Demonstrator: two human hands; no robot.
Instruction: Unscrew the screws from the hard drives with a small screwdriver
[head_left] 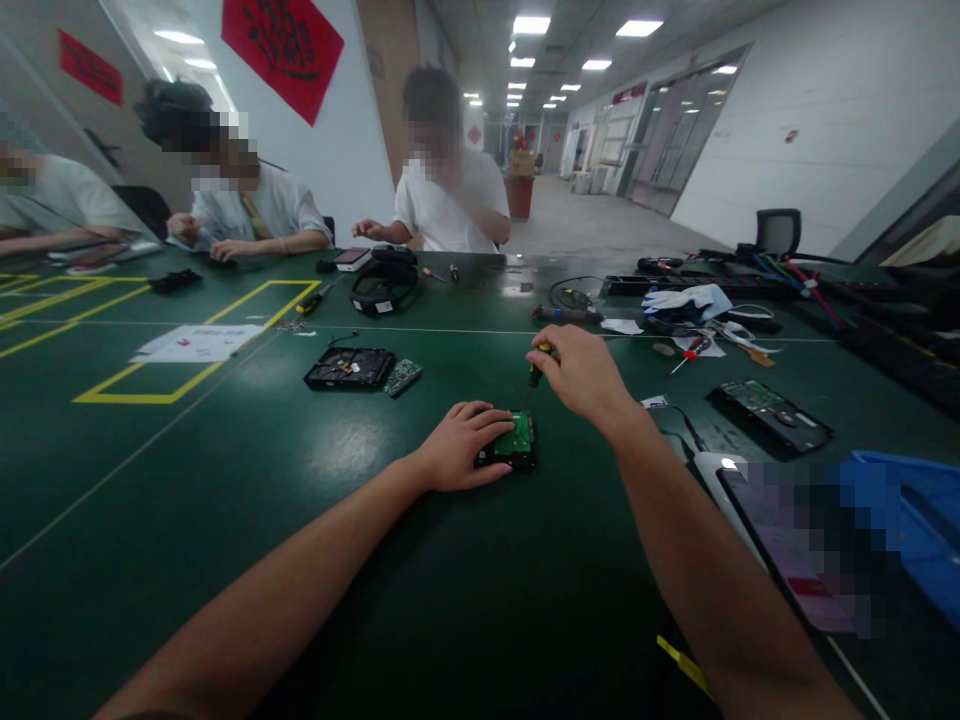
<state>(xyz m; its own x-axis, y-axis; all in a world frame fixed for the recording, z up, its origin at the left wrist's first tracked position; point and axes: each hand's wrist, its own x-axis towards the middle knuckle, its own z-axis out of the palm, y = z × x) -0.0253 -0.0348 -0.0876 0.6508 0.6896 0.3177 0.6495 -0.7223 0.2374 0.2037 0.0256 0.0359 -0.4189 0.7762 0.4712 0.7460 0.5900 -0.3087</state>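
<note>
Far L of green table (225, 480): yellow tape lines (135, 398) w/ a white paper sheet (196, 343) lying partly inside them. Other people sit along the far edge, arms on the table.

Mid-L: opened black drive (349, 367), a small loose circuit board (403, 376) just beside its R side. Black headset (384, 285) lies behind them, nearer the far edge.

Centre: L hand (459, 447) rests on the hard drive (516, 442), fingers close together over its L edge & top, thumb along the near side, pinning it flat. Hard drive sits mid-table right in front of the person, green board facing up.

R hand (581, 375) is above & just R of it, fingers pinched round a screwdriver (535, 366) w/ yellow-black handle. Shaft points down at the hard drive's far R part. Tip too small to see, so can't tell if it meets a screw.

R side: white cloth (690, 298) near the far edge w/ a red-handled tool (691, 350) just in front. Another dark drive (769, 415) lies well apart from the R hand. Blue bin (919, 500) at far R edge.
</note>
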